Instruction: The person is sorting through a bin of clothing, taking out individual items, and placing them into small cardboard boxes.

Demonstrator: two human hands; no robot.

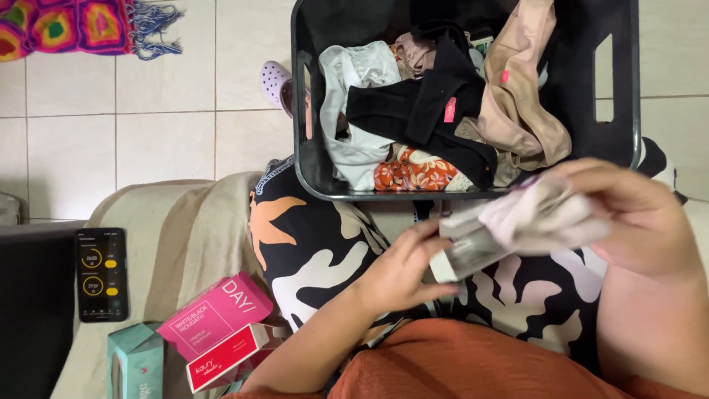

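Holding a small pale garment (532, 222) between both hands, you have it over your lap, just short of the near rim of the black laundry basket (620, 111). Your left hand (402, 270) sits at about eight o'clock from the cloth, its fingers (428, 233) curled up and pinching the folded grey edge. Your right hand (635, 222) is at three o'clock, its fingers bent over the top of the pinkish bunch and pressed down on it; the cloth is blurred, so the exact pinch there is hard to read. My judgement: it is light, limp and a little slippery, will sag wherever it is unsupported, and is best taken along the folded band or a seam.

At nine o'clock, on the striped sofa cover (177, 236), lie pink boxes (218, 318), a teal box (136, 362) and a phone (102, 273) with its screen lit.

Farther off, at twelve o'clock, the basket holds a loose heap: a black piece (421, 111) on top in the middle, white cloth (354, 74) at its left, beige cloth (517, 96) at its right, an orange floral piece (413, 174) against the near wall. Beyond, a lilac clog (275, 77) sits on the tiled floor (162, 89), and a crocheted blanket (66, 26) lies at ten o'clock.
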